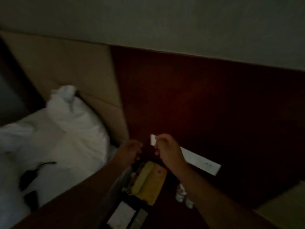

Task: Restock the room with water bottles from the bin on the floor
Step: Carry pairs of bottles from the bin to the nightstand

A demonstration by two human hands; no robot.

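Observation:
The room is very dark. My right hand (pixel 168 152) is raised over the bedside table (pixel 166 212) and pinches a small white piece (pixel 153 140), maybe a card or tag. My left hand (pixel 132 150) hovers just left of it with its fingers curled; whether it holds anything is hidden in the dark. Two pale, shiny shapes (pixel 182 195) on the table right of the telephone may be water bottles. No bin is in view.
A beige telephone (pixel 148 180) and a white notepad (pixel 122 215) lie on the bedside table. A white socket strip (pixel 202 162) is fixed to the dark wood wall panel. On the left is a bed with white pillows (pixel 74 129) and a black cable (pixel 29 176).

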